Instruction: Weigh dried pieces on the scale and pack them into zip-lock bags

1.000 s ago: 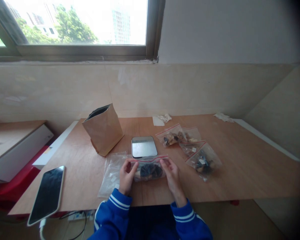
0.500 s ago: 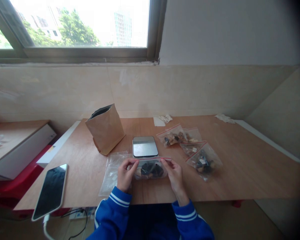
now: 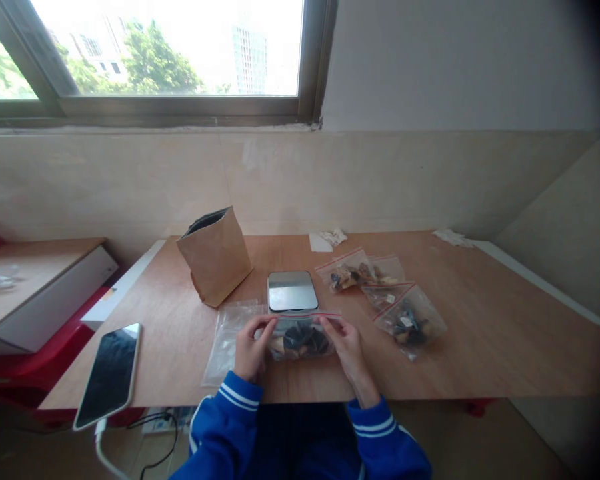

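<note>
Both hands pinch the top edge of a clear zip bag with a red strip, close to the table's front edge. Dark and tan pieces lie inside it; I cannot make out their kind. My left hand is closed on the bag's left top corner. My right hand grips the strip toward its right side. Just beyond the bag sits a flat scale with a shiny plate. Flat, clear plastic bags lie beside and partly behind my left hand.
An open brown paper bag stands at the back left. Several filled zip bags lie to the right. A phone with a white cable rests at the left front edge. Crumpled tissue lies near the wall.
My right hand has shifted slightly left along the zip strip. Both hands still hold the bag. The whole view has moved a little.
</note>
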Tool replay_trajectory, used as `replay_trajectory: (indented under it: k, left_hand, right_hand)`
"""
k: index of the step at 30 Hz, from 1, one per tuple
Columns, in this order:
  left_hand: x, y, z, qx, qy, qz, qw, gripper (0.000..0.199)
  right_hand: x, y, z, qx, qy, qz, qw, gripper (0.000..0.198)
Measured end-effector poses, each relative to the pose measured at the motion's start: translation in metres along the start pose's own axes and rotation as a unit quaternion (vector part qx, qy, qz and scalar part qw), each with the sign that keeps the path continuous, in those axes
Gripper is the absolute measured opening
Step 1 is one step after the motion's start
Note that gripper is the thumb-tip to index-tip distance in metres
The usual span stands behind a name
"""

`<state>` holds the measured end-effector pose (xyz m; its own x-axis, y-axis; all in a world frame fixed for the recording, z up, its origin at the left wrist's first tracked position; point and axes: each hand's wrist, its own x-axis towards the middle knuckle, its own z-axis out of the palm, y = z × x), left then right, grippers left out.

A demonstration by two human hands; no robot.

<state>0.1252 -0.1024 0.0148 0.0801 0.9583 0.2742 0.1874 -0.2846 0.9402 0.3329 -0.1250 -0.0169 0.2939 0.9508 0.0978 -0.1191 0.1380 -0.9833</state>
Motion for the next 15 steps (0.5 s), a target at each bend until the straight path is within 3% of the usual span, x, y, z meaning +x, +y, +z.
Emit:
replay_trajectory:
  k: [10, 15]
  left_hand:
    - [0.0002, 0.0065, -0.0038, 0.11, 0.019, 0.082, 0.99, 0.018]
    - [-0.0007, 0.0024, 0.0005, 0.048, 0.017, 0.032, 0.998, 0.019]
  right_hand:
    - [0.0008, 0.0054, -0.0054, -0.065, 0.03, -0.024, 0.997, 0.033]
    - [-0.0004, 0.0066, -0.0018, -0.04, 0.05, -0.022, 0.998, 0.031]
